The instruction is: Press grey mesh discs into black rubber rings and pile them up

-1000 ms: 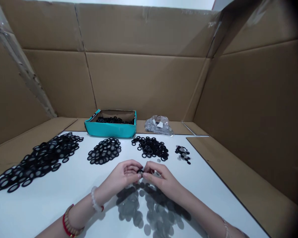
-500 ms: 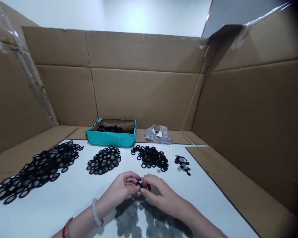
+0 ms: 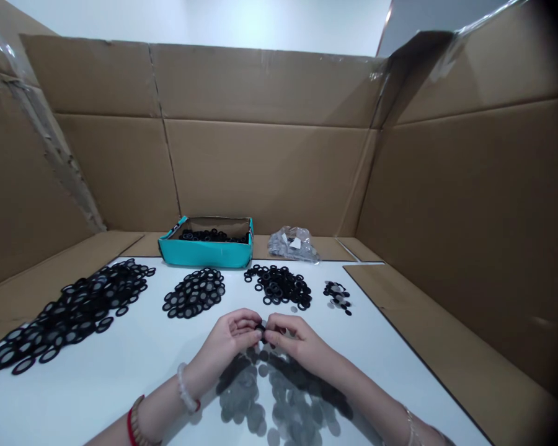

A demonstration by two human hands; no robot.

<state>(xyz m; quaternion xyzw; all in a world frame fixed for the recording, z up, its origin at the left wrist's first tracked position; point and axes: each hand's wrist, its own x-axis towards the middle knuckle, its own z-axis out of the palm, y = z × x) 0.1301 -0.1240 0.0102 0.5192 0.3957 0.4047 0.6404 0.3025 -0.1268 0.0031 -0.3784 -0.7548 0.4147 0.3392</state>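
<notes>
My left hand (image 3: 230, 339) and my right hand (image 3: 295, 342) meet above the white table, their fingertips pinching a small black rubber ring (image 3: 260, 328) between them. Much of the ring is hidden by my fingers. Just below my hands lies a loose spread of grey mesh discs and black rings (image 3: 279, 390), partly under my wrists. A pile of black rings (image 3: 278, 286) lies beyond my fingertips, not touching them.
Further piles of black-rimmed mesh washers (image 3: 69, 316) (image 3: 194, 293) and a small mixed heap (image 3: 337, 297) lie on the white table (image 3: 376, 347). A teal box (image 3: 204, 254) of black rings and a clear plastic bag (image 3: 292, 244) of grey discs stand behind. Cardboard walls (image 3: 270, 173) surround the table.
The view has tilted and shifted, moving the table and piles in the picture. My hands have drawn slightly closer around the ring, and my right hand's fingers have closed in on it.
</notes>
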